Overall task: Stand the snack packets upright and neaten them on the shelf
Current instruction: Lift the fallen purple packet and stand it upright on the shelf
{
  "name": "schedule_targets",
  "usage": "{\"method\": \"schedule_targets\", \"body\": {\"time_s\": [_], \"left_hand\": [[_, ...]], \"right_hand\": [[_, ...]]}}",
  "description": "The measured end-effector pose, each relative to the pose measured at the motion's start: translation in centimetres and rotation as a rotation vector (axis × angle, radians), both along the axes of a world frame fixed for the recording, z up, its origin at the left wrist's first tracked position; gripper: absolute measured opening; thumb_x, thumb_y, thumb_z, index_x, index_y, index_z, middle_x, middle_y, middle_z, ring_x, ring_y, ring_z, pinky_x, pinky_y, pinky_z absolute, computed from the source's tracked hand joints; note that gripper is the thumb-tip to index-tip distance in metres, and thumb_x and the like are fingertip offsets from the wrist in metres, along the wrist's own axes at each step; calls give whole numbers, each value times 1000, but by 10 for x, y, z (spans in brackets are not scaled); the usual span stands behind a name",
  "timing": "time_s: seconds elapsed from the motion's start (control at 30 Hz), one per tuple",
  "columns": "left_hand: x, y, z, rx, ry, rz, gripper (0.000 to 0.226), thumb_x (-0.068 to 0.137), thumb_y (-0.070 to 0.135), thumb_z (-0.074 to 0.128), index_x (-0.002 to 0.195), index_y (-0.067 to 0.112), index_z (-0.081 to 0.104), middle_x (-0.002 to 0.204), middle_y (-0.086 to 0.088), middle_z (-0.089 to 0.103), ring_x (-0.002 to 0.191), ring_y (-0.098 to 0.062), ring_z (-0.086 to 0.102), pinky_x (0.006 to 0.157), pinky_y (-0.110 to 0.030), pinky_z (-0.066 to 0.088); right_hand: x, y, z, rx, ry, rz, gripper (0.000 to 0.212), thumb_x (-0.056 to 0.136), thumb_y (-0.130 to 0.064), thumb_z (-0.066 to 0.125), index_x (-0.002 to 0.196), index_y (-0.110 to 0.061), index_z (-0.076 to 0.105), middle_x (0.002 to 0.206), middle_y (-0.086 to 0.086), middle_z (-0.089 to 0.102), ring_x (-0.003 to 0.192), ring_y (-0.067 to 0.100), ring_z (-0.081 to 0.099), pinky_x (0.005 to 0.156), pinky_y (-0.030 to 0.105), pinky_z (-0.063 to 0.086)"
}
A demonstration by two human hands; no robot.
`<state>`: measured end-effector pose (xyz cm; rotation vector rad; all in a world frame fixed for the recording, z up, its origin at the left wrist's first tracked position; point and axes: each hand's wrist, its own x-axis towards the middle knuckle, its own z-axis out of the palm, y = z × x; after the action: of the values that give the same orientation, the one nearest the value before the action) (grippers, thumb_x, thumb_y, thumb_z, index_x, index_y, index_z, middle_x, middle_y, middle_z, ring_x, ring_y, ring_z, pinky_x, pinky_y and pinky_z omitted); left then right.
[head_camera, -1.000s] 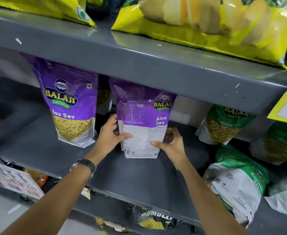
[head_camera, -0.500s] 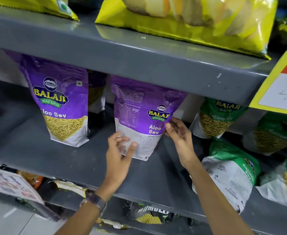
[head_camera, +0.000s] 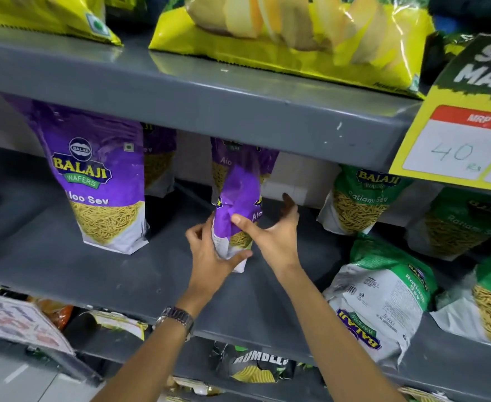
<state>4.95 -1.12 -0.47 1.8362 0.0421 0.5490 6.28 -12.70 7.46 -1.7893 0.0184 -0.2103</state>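
A purple Aloo Sev packet (head_camera: 240, 195) stands edge-on in the middle of the grey shelf (head_camera: 99, 274), turned so its narrow side faces me. My left hand (head_camera: 209, 253) grips its lower edge from the left, thumb under the bottom corner. My right hand (head_camera: 273, 230) holds it from the right, thumb on the front, fingers spread behind. Another purple Aloo Sev packet (head_camera: 99, 181) stands upright to the left, front facing out. A third purple packet (head_camera: 158, 161) stands behind that one.
Green Ratlami Sev packets stand at the right (head_camera: 360, 198), and one lies fallen on its back (head_camera: 383, 297). Yellow chip bags (head_camera: 296, 33) rest on the shelf above. A yellow price tag (head_camera: 459, 132) hangs at the upper right. Lower shelves hold more packets (head_camera: 256, 364).
The middle purple packet has been rotated from showing its back to standing edge-on. Both hands moved closer together around its lower part.
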Motion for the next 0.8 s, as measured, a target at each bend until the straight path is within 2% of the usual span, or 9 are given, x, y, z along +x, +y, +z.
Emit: {"method": "schedule_targets", "body": {"time_s": [0.07,0.13,0.2,0.33,0.4,0.47,0.57,0.67,0.8], "left_hand": [[3,12,0,-11,14,-14,94,55,25,90,136,22,42,118,-1,42,113,10,39,97,-27,41],[7,29,-1,-44,44,-74,98,56,28,88,140,25,37,127,3,54,120,-4,50,98,-26,41],[12,49,-1,-104,84,-189,104,59,22,87,144,23,28,128,7,58,116,5,54,96,-14,41],[26,82,-1,-182,140,-350,96,66,-4,78,141,21,25,128,7,55,106,1,62,88,-23,52],[31,92,1,-180,133,-345,78,69,-7,75,131,23,36,124,3,56,102,-5,65,83,-23,53],[31,98,-1,-153,128,-330,56,78,-5,68,117,30,47,115,5,61,103,-8,65,89,-28,53],[26,96,-5,-226,155,-361,40,86,7,62,112,37,55,111,11,67,104,-3,63,95,-31,48],[21,89,-2,-265,191,-423,47,70,41,75,112,48,58,116,22,67,112,-2,60,88,-16,48],[27,90,1,-245,173,-392,62,59,32,87,112,44,58,113,21,69,111,-4,61,83,-13,49]], "right_hand": [[4,0,1,-7,52,92,110,54,-39,89,143,-21,26,139,-9,34,128,-2,36,105,19,34],[10,-5,-2,59,48,224,76,62,-24,87,122,-35,41,124,-20,47,105,-21,50,87,5,43],[17,-12,-9,130,35,301,59,68,-10,83,108,-34,46,110,-14,60,89,-14,63,72,7,50],[28,-27,-18,110,83,221,81,68,3,79,135,-13,37,104,8,63,84,13,68,71,17,58],[33,-31,-23,10,90,210,90,64,-5,85,139,-12,36,125,12,56,107,21,61,94,32,53],[34,-32,-29,-88,119,240,94,59,-15,89,139,-17,38,136,2,48,125,16,48,106,35,41],[30,-26,-39,-75,152,202,82,54,-21,92,122,-21,46,123,0,62,116,19,60,97,38,51],[23,-15,-42,-147,87,134,82,43,-38,93,113,-29,51,118,-1,65,110,19,62,94,45,53],[19,-10,-47,-127,53,134,83,47,-37,93,119,-26,53,118,1,65,111,21,61,94,47,53]]}}
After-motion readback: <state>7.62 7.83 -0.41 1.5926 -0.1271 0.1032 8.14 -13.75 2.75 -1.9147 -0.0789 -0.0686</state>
